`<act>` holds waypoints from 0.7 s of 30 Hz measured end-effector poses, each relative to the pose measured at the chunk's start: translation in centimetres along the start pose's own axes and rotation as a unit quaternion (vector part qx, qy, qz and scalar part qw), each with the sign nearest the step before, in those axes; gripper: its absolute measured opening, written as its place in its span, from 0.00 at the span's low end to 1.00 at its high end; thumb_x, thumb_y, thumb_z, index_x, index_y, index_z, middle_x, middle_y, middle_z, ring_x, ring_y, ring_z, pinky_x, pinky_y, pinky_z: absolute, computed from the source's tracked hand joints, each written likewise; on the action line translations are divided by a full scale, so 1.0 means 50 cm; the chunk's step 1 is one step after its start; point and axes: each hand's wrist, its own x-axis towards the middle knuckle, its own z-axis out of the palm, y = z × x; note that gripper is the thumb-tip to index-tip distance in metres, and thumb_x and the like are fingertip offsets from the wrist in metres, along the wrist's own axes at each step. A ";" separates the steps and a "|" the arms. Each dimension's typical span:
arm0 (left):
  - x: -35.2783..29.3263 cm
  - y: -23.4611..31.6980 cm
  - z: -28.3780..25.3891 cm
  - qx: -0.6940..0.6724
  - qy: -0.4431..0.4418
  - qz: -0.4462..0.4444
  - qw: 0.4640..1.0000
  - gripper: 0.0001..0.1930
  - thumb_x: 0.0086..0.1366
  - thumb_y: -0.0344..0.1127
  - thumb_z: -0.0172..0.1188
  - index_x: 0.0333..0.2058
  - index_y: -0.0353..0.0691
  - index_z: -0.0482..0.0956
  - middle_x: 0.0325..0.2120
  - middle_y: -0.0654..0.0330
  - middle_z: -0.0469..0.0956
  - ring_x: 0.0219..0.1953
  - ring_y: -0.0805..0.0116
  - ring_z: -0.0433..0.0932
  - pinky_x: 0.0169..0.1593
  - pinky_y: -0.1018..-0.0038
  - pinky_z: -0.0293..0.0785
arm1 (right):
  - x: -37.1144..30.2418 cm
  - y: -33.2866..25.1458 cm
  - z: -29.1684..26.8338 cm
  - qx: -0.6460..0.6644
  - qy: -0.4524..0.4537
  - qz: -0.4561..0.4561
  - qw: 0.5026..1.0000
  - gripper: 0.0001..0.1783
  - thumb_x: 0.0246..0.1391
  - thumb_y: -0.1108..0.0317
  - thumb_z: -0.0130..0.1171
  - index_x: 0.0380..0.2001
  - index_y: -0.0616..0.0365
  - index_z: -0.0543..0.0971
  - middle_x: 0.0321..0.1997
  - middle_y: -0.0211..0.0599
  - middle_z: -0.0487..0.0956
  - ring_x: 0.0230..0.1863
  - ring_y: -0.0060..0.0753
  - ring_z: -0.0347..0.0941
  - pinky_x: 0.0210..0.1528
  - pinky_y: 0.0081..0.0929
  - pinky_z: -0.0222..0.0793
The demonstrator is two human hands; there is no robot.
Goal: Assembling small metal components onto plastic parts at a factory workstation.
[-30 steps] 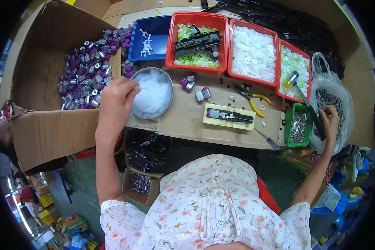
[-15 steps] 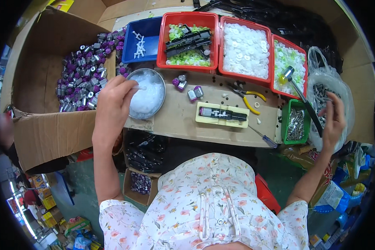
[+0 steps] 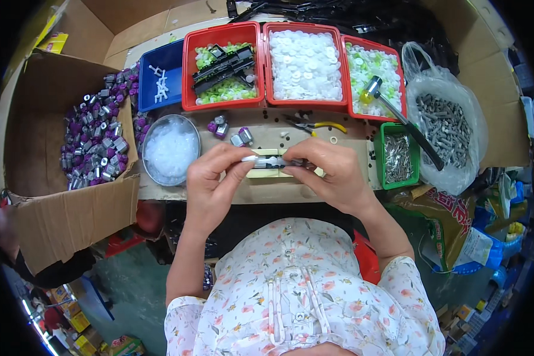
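Both hands meet over a cream block-shaped holder (image 3: 266,174) at the middle of the bench. A narrow black and silver assembly (image 3: 272,161) lies in it, partly covered by my fingers. My left hand (image 3: 212,179) pinches a small white plastic piece (image 3: 250,159) at the assembly's left end. Thumb and forefinger of my right hand (image 3: 335,172) are closed at its right side; what they grip is too small and hidden to make out. Left of my hands stands a round metal bowl (image 3: 198,155) of whitish, jelly-like paste (image 3: 169,148).
Behind are a blue tray (image 3: 143,89), red bins (image 3: 224,107) of plastic parts and a hammer (image 3: 418,136). Yellow-handled pliers (image 3: 329,125) lie beyond my right hand. A green tray (image 3: 380,151) of metal pins and a bag (image 3: 477,118) stand right; a carton (image 3: 77,216) left.
My left hand has moved from over the paste bowl to the holder with the white piece. My right hand has come in from beside the plastic bag and closed. The view has shifted.
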 end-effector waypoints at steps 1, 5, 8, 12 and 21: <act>-0.001 -0.001 0.004 -0.001 -0.006 -0.007 1.000 0.06 0.62 0.20 0.60 0.38 0.28 0.81 0.32 0.60 0.77 0.33 0.78 0.72 0.34 0.83 0.67 | -0.001 -0.001 0.000 -0.002 -0.002 0.000 1.000 0.11 0.47 0.80 0.66 0.36 0.64 0.79 0.33 0.39 0.80 0.30 0.29 0.78 0.31 0.24 0.73; 0.003 -0.004 0.005 0.002 -0.033 -0.002 0.999 0.06 0.62 0.21 0.61 0.38 0.28 0.82 0.32 0.60 0.76 0.33 0.77 0.73 0.34 0.83 0.67 | 0.000 -0.002 -0.002 -0.021 -0.011 -0.026 0.999 0.12 0.46 0.80 0.67 0.36 0.64 0.79 0.33 0.40 0.80 0.31 0.33 0.78 0.30 0.25 0.74; 0.002 -0.003 0.008 -0.004 -0.032 -0.014 0.999 0.06 0.62 0.21 0.61 0.37 0.28 0.82 0.31 0.60 0.76 0.33 0.77 0.73 0.34 0.83 0.67 | -0.003 -0.002 0.003 -0.053 -0.001 -0.066 0.996 0.13 0.45 0.80 0.67 0.36 0.63 0.79 0.33 0.41 0.79 0.31 0.37 0.78 0.30 0.27 0.74; 0.000 -0.013 0.024 -0.039 -0.034 -0.019 0.998 0.06 0.61 0.22 0.61 0.38 0.28 0.82 0.31 0.61 0.76 0.33 0.78 0.73 0.34 0.83 0.67 | -0.014 0.006 0.019 -0.140 0.038 -0.137 0.980 0.13 0.44 0.80 0.67 0.36 0.62 0.79 0.33 0.42 0.79 0.29 0.41 0.78 0.30 0.28 0.74; 0.006 -0.019 0.055 -0.026 -0.007 -0.001 1.000 0.07 0.60 0.22 0.62 0.38 0.29 0.83 0.32 0.60 0.77 0.31 0.77 0.73 0.34 0.82 0.67 | -0.021 0.021 -0.045 -0.091 -0.019 -0.030 0.995 0.18 0.48 0.67 0.67 0.42 0.64 0.80 0.36 0.41 0.79 0.39 0.41 0.75 0.42 0.33 0.69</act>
